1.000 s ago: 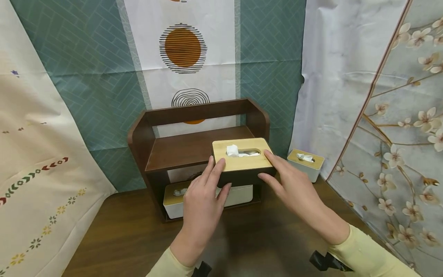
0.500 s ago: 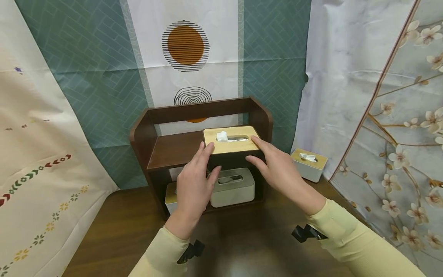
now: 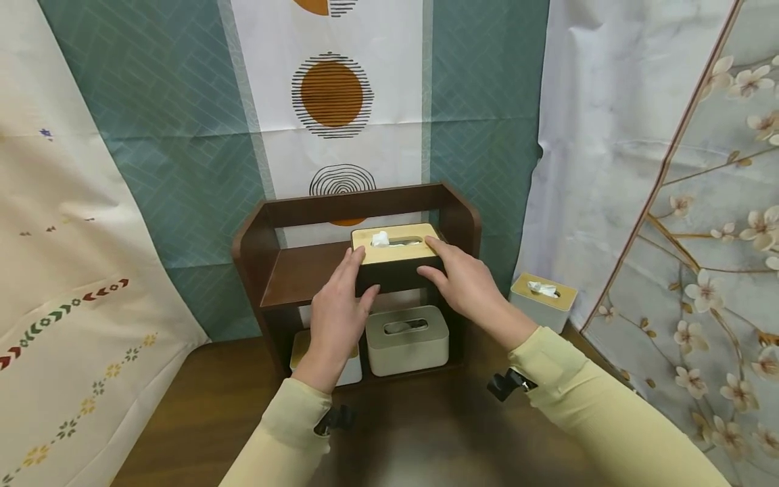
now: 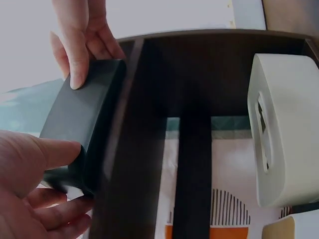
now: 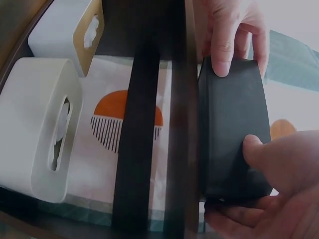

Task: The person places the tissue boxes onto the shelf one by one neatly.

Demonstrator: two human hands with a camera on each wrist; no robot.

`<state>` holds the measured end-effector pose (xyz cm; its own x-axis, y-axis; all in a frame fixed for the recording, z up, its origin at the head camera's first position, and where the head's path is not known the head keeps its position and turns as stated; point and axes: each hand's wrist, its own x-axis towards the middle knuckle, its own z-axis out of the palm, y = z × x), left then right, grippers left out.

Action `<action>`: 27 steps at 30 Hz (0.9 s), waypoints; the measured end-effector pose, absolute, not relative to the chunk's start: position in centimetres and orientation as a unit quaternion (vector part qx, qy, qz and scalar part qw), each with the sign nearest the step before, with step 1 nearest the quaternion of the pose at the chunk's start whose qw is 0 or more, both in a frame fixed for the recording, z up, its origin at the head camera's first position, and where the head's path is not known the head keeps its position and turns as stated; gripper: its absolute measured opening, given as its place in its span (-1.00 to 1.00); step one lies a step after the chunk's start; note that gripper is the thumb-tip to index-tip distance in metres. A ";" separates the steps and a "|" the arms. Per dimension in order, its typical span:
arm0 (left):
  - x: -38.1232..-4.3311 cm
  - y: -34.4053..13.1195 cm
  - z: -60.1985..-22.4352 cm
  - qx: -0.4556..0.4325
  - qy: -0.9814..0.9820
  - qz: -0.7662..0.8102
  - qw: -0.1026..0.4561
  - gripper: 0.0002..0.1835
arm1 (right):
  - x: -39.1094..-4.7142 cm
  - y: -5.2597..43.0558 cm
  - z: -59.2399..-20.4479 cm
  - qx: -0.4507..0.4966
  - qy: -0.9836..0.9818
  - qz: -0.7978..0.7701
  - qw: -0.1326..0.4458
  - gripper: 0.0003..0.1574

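Both my hands grip a black tissue box (image 3: 395, 272) with a light wooden lid and white tissue in its slot. My left hand (image 3: 337, 308) holds its left end and my right hand (image 3: 467, 283) its right end, thumbs on the front face, as both wrist views show. The box is at the right part of the upper board of a dark brown shelf (image 3: 298, 274); whether its underside rests on the board I cannot tell. Below, in the lower compartment, stand a pale grey tissue box (image 3: 408, 352) and, partly behind my left hand, a white one with a wooden lid (image 3: 351, 368).
Another white tissue box with a wooden lid (image 3: 541, 301) stands on the brown table (image 3: 201, 406), right of the shelf. Patterned cloths hang behind and on both sides, including a green and white one (image 3: 176, 203).
Both hands have carried the black tissue box forward and left, from in front of the shelf to its upper board. The pale grey box below has come fully into view.
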<state>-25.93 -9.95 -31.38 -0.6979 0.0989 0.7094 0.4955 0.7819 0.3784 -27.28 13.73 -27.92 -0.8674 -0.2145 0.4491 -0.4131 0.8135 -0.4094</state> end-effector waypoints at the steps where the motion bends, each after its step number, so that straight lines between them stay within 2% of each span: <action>1: -26.2 -10.0 -31.5 -0.166 -0.879 -0.283 0.346 -0.14 | -27.6 13.7 -28.0 0.169 -0.933 0.254 0.193 -0.13; 10: -27.9 -10.0 -31.8 -0.155 -0.892 -0.287 0.313 -0.14 | -29.1 13.6 -28.5 0.172 -0.934 0.246 0.196 -0.14; 17: -28.1 -10.1 -31.7 -0.153 -0.895 -0.284 0.308 -0.10 | -29.2 13.9 -29.9 0.204 -0.925 0.204 0.248 0.04; 22: -28.1 -10.0 -31.9 -0.163 -0.894 -0.275 0.313 -0.05 | -29.1 14.3 -30.6 0.216 -0.914 0.193 0.283 0.08; 27: -28.2 -9.9 -32.0 -0.170 -0.892 -0.273 0.317 -0.04 | -29.2 14.6 -30.9 0.222 -0.910 0.201 0.287 0.13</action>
<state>-28.21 -9.94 -32.03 -0.7419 0.1300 0.6578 0.4761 0.7929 0.3802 -29.18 14.63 -30.86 -0.7362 -0.2891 0.6119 -0.5199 0.8204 -0.2379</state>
